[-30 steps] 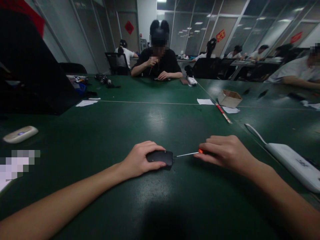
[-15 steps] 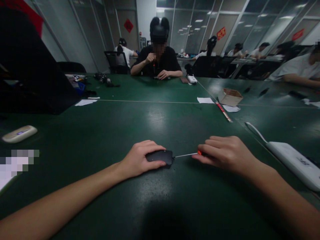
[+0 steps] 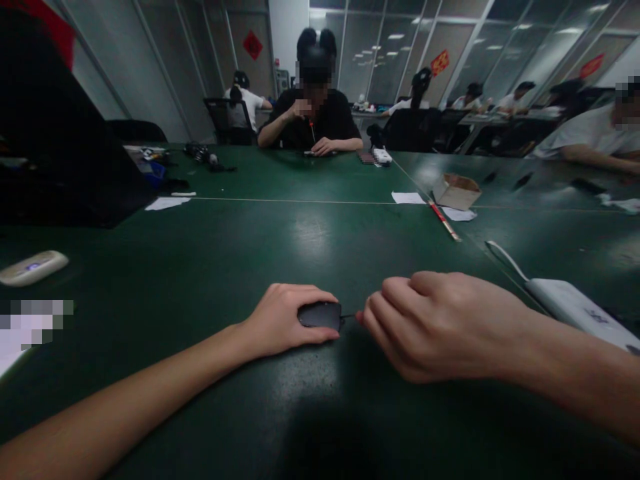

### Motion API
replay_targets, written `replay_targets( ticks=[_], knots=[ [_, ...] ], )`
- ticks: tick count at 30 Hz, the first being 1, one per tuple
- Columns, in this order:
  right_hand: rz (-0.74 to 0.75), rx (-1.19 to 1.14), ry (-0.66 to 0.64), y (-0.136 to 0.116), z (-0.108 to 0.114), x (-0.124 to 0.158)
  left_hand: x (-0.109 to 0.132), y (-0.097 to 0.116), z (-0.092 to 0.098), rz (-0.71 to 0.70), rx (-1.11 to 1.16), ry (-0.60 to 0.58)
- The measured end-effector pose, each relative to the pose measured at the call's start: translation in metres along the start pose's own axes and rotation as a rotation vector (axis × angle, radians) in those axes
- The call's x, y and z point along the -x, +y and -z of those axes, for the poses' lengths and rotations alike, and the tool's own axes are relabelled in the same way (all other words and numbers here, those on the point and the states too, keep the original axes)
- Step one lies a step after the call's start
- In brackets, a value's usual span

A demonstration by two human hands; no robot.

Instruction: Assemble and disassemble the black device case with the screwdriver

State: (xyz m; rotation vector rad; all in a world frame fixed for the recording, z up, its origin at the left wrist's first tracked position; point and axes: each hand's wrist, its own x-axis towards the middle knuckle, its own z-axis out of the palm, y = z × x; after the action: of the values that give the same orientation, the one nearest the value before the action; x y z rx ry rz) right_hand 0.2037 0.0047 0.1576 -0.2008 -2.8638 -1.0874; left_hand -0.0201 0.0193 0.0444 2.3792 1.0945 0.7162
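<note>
Now the left hand (image 3: 275,320) is pinching a black device (image 3: 321,316) between its thumb and its fingers, and it is keeping the device low over the table (image 3: 240,250), just in front of the person. The right hand (image 3: 435,327) is curling its fingers closed, just to the right of the device. From its fingertips a thin shaft (image 3: 349,316) is reaching the device's right end; the other end of this shaft is hiding inside the hand, so I cannot tell its form.

Beyond the right hand, a white block (image 3: 575,303) is lying aslant, and a white cord (image 3: 507,259) is coming out of its far end. Well apart on the left, an oval case (image 3: 34,268) is lying alone, and nearer, a pale thing (image 3: 30,330) is showing only as a blur.

Farther away, a red stick (image 3: 444,221) is lying between two papers (image 3: 407,198), and an open box (image 3: 456,193) is standing beside them. Across the table, a person in black (image 3: 285,130) is bending over a small thing and is holding a thin tool upright. Behind, other people in white shirts are sitting.
</note>
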Motion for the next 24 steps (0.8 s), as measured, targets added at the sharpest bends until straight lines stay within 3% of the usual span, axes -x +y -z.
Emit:
replay_targets(
  ticks=[4, 8, 10, 12, 14, 15, 17, 19, 24],
  knots=[
    [-0.048, 0.029, -0.007, -0.003, 0.002, -0.004, 0.0, 0.0, -0.001, 0.029, -0.004, 0.019],
    [-0.411, -0.197, -0.167, 0.002, -0.018, 0.014, 0.0, 0.0, -0.001, 0.036, -0.015, 0.032],
    [-0.706, -0.418, -0.274, 0.0, -0.036, 0.028, 0.0, 0.0, 0.0, 0.037, -0.023, 0.026],
    [-0.919, -0.802, -0.367, -0.008, -0.054, 0.041, 0.0, 0.0, 0.0, 0.036, -0.033, 0.024],
    [-1.06, -1.203, -0.456, -0.02, -0.07, 0.05, 0.0, -0.001, -0.001, 0.032, -0.04, 0.034],
    [-1.126, -1.279, -0.451, -0.026, -0.075, 0.053, 0.0, -0.002, -0.002, 0.025, -0.041, 0.041],
    [-1.134, -1.311, -0.388, -0.034, -0.079, 0.057, 0.001, -0.004, -0.002, 0.003, -0.039, 0.05],
    [-1.06, -1.15, -0.292, -0.036, -0.075, 0.058, 0.002, -0.005, -0.003, -0.015, -0.038, 0.056],
    [-0.623, -0.343, -0.034, -0.025, -0.044, 0.054, 0.003, -0.006, -0.003, -0.02, -0.05, 0.071]
  ],
)
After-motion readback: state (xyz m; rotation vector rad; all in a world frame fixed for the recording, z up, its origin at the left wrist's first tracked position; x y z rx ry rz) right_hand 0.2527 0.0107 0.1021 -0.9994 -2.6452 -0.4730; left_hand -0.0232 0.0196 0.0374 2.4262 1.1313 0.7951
